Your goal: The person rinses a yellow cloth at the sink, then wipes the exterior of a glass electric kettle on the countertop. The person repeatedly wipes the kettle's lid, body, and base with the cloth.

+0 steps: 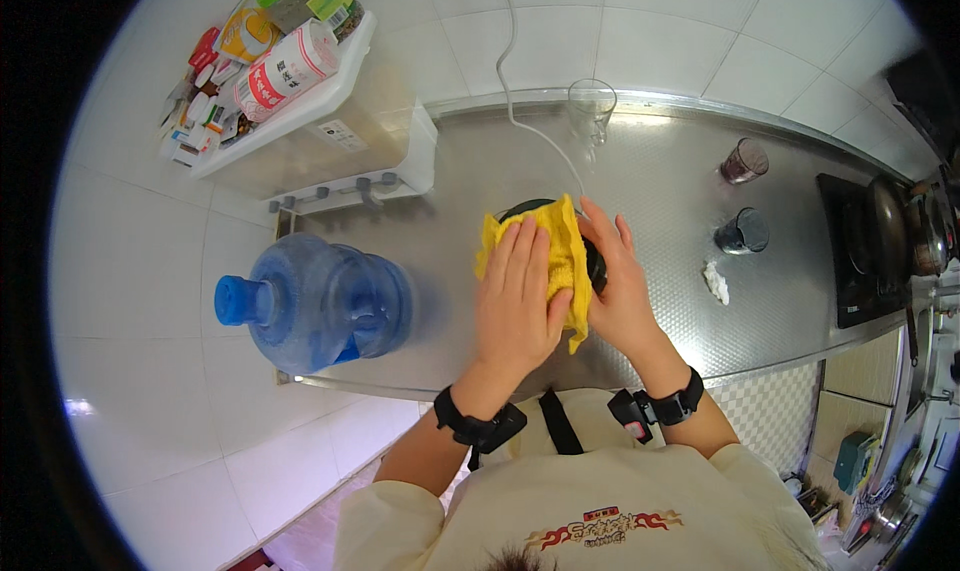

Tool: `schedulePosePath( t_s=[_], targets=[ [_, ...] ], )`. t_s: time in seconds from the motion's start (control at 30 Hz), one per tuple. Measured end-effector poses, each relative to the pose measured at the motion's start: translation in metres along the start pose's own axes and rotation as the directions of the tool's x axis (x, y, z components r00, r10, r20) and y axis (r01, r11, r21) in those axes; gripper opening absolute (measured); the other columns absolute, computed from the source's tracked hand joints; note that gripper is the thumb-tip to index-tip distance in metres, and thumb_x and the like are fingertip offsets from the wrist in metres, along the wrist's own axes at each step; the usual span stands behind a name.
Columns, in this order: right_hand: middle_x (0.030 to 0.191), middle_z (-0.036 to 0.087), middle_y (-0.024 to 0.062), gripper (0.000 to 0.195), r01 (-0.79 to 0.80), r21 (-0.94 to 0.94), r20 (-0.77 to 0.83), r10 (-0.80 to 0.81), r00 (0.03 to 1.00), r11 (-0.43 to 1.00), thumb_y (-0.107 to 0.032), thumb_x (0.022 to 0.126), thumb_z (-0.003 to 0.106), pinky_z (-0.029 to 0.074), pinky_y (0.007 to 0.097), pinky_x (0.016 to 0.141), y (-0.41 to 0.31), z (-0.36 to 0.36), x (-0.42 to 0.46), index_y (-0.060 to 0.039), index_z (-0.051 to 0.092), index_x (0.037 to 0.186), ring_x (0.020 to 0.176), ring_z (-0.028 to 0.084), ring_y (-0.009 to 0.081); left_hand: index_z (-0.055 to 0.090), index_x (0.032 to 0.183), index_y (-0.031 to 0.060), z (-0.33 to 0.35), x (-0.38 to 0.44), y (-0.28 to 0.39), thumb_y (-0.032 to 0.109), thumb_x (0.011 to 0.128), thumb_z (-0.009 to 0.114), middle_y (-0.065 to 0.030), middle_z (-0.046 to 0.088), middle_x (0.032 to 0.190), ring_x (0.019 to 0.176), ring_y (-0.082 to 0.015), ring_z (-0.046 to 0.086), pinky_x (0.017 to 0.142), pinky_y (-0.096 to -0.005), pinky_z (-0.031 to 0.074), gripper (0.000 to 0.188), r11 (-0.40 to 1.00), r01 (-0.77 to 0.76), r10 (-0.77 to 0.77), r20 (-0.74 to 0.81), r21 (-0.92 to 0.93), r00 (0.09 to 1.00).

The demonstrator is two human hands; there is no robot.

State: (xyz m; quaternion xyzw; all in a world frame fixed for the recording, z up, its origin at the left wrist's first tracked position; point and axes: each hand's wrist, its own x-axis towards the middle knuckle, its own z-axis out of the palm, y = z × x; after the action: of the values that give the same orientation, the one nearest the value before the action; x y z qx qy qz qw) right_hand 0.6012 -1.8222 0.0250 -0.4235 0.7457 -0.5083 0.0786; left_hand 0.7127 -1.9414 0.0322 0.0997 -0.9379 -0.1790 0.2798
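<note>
A yellow cloth [559, 263] lies over the top of a dark round object [594, 265], which is mostly hidden beneath it. My left hand [517, 293] presses flat on the cloth, fingers together and thumb along its right part. Around the right side of the dark object curves my right hand [616, 286], steadying it, with the thumb and fingertips near its far rim. A white cord [517, 105] comes down the wall and reaches the far side of this object, where its end is hidden.
Left on the steel counter [645, 316] stands a large blue water bottle [330, 304]. Behind it is a white storage box [330, 143] topped with jars and packets. A glass mug [592, 109], two tinted glasses [745, 161] [742, 231], a white crumpled scrap [716, 283] and a black stove [862, 248] are farther right.
</note>
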Motion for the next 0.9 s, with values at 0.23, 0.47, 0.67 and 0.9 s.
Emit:
schedulePosePath(
  t_s=[0.23, 0.47, 0.67, 0.9],
  targets=[
    [0.136, 0.061, 0.0125, 0.071, 0.097, -0.102, 0.012, -0.096, 0.995, 0.99, -0.007, 0.083, 0.066, 0.015, 0.0574, 0.122, -0.001, -0.001, 0.003, -0.0069, 0.041, 0.15, 0.127, 0.057, 0.0293, 0.053, 0.137, -0.0103, 0.032, -0.056, -0.007, 0.012, 0.098, 0.048, -0.0283, 0.049, 0.146, 0.137, -0.0465, 0.046, 0.115, -0.0526, 0.036, 0.044, 0.982, 0.04, -0.079, -0.209, -0.184, 0.975],
    [0.137, 0.062, 0.0126, 0.052, 0.121, -0.101, 0.015, -0.12, 0.993, 0.988, -0.014, 0.086, 0.067, 0.013, 0.0574, 0.122, 0.001, -0.002, 0.009, -0.0061, 0.055, 0.137, 0.12, 0.061, 0.0299, 0.048, 0.142, -0.011, 0.026, -0.047, -0.015, 0.01, 0.098, 0.048, -0.0282, 0.048, 0.147, 0.139, -0.0478, 0.044, 0.117, -0.0525, 0.033, 0.049, 0.921, 0.093, -0.191, -0.229, -0.377, 0.955],
    [0.137, 0.062, 0.0117, 0.053, 0.098, -0.152, 0.015, -0.097, 0.995, 0.983, -0.025, 0.091, 0.069, 0.009, 0.0606, 0.121, 0.002, -0.001, 0.003, -0.0067, 0.054, 0.139, 0.121, 0.061, 0.0297, 0.035, 0.152, -0.0055, 0.006, -0.007, -0.038, 0.018, 0.096, 0.052, -0.0257, 0.046, 0.15, 0.141, -0.0467, 0.04, 0.12, -0.0603, 0.017, 0.063, 0.94, 0.221, -0.236, -0.028, -0.26, 0.971],
    [0.137, 0.061, 0.0108, 0.058, 0.069, -0.149, -0.014, -0.071, 0.997, 0.986, -0.033, 0.093, 0.069, 0.007, 0.061, 0.121, 0.002, 0.003, 0.004, -0.0063, 0.052, 0.141, 0.121, 0.061, 0.0288, 0.025, 0.154, -0.0069, 0.001, -0.061, -0.018, 0.033, 0.092, 0.06, -0.0211, 0.041, 0.156, 0.146, -0.0479, 0.03, 0.116, -0.0694, 0.007, 0.082, 0.968, 0.196, -0.196, 0.017, -0.158, 0.98]
  ],
)
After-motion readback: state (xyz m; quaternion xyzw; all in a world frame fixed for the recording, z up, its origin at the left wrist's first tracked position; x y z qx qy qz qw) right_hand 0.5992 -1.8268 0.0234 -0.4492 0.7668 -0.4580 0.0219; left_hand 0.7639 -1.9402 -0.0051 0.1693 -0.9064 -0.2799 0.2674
